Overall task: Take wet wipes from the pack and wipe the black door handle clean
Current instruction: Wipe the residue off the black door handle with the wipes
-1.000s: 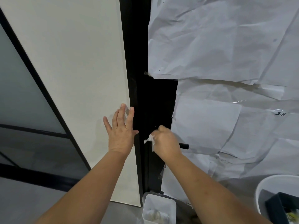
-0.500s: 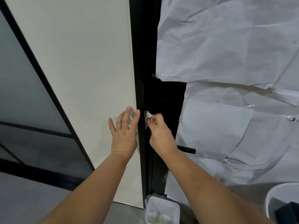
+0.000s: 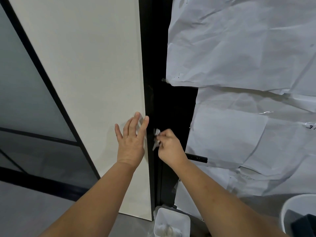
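My right hand (image 3: 168,147) pinches a small crumpled white wet wipe (image 3: 157,136) and presses it against the black edge of the door (image 3: 151,103). The black door handle (image 3: 196,158) sticks out to the right just behind my right wrist, only its end showing. My left hand (image 3: 131,135) lies flat with fingers spread on the cream wall panel (image 3: 89,74), right beside the black door edge. No wipe pack is in view.
Crumpled white paper sheets (image 3: 248,57) cover the door face on the right. A small white bin (image 3: 171,223) holding used wipes stands on the floor below. A round white tub (image 3: 299,214) sits at the bottom right. Dark glass panels (image 3: 25,82) fill the left.
One second ago my right hand was lower by the handle; it rose up the black door edge with the wipe, then came slightly down. My left hand stayed flat on the panel.
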A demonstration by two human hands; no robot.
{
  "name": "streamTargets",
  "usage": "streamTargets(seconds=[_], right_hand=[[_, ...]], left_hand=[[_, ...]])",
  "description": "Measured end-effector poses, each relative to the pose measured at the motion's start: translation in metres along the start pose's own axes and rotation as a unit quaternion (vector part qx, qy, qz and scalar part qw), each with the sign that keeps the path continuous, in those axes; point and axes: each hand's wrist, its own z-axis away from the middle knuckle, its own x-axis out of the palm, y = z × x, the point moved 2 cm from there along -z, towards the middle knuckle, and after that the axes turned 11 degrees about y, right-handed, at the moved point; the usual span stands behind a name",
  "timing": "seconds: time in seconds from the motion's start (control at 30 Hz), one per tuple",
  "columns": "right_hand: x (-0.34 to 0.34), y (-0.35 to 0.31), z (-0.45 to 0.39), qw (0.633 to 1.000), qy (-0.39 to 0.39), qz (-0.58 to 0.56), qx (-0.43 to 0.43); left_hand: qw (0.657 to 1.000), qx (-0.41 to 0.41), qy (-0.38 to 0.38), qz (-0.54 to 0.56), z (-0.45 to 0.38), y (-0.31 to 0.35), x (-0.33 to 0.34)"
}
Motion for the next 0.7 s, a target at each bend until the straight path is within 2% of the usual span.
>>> streamTargets(seconds=[0.07, 0.1, 0.2, 0.3, 0.5, 0.7], right_hand=[[0.001, 0.010, 0.010, 0.998, -0.018, 0.064, -0.022], [-0.002, 0.012, 0.014, 0.996, 0.000, 0.079, -0.050], [-0.010, -0.007, 0.025, 0.987, 0.035, 0.057, -0.148], [-0.007, -0.018, 0.022, 0.971, 0.004, 0.095, -0.218], [0.008, 0.001, 0.028, 0.953, -0.106, 0.216, -0.184], [0.000, 0.000, 0.015, 0.948, -0.076, 0.253, -0.176]], left_hand=[[1.000, 0.004, 0.004, -0.003, 0.000, -0.001, -0.002], [1.000, 0.006, 0.007, -0.004, -0.001, -0.002, -0.002], [1.000, 0.004, 0.009, 0.002, 0.000, -0.002, -0.002], [1.000, -0.001, 0.011, 0.011, 0.000, 0.000, -0.001], [1.000, -0.008, -0.001, 0.011, -0.001, 0.000, -0.005], [0.999, -0.019, 0.022, 0.027, -0.004, 0.004, -0.005]])
